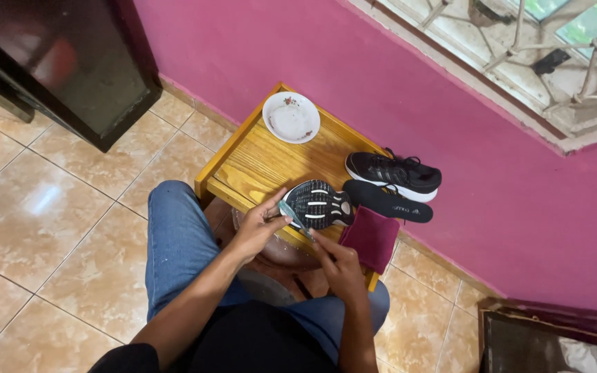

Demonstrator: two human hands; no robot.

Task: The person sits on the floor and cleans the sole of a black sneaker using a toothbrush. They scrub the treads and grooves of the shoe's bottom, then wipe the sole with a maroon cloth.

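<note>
Head view: a seated person in blue jeans looks down at a small wooden surface (264, 162) set against a pink wall.
Left hand: the left hand (260, 224) has its fingers closed around a small teal-handled brush (289, 211), holding it against the heel end of the shoe.
Right hand: the right hand (340, 266) sits just below the shoe, forefinger stretched up to touch its lower edge; how the other fingers are curled cannot be told.
Shoe in hand: a black shoe (318, 204) turned sole-up, white tread bars showing, lies between the two hands at the near edge of the surface.
Shoe direction: its long axis runs left to right across the picture, one end at the brush and the other toward the cloth.
Cloth: a dark red cloth (370, 237) hangs over the near right corner, just beside the shoe.
Insole: a black insole (388, 201) lies just behind the shoe.
Second shoe: another black shoe (393, 174) stands upright, by the wall.
Dish: a white dish (291, 117) rests at the far corner, well apart.
</note>
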